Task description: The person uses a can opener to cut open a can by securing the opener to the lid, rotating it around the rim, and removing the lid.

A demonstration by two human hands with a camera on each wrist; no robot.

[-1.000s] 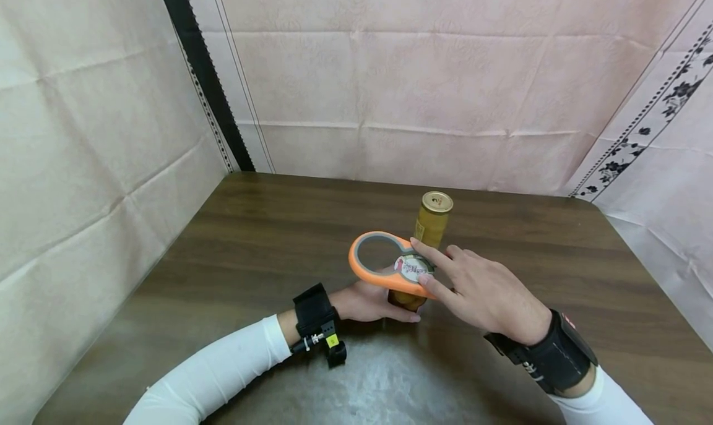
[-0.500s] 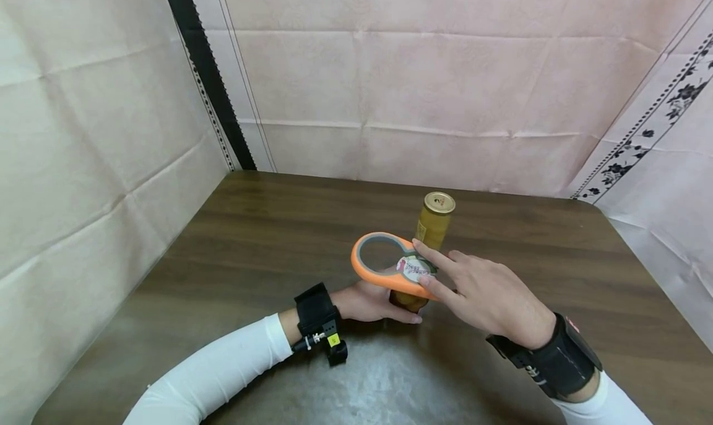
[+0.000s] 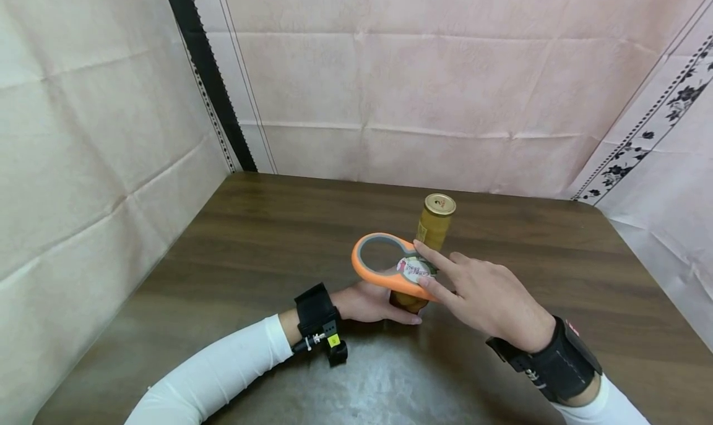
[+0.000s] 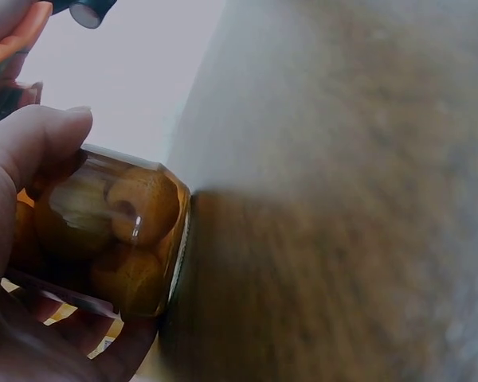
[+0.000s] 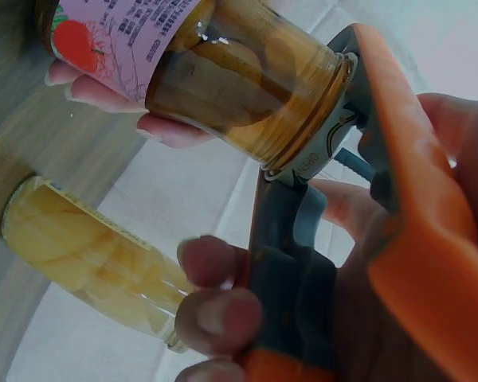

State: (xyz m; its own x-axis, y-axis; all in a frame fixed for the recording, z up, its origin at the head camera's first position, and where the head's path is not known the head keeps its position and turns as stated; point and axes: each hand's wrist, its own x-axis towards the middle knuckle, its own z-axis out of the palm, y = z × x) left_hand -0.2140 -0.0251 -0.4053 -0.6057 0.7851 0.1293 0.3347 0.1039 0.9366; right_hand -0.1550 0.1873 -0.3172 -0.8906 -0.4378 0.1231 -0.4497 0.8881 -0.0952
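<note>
An orange and grey jar opener lies across the top of a glass jar of round brown fruit. My left hand grips that jar around its lower body. In the left wrist view its base stands at the wooden surface. Around the opener's handles my right hand is wrapped, with index finger and thumb over its upper side. From the right wrist view, the grey inner jaws press against the pale lid. A pink label with a red fruit wraps the jar's lower part.
A second jar, tall and filled with yellow fruit pieces, stands upright just behind the hands. Its lid is gold. The brown wooden table meets light cloth sheets at the back and sides.
</note>
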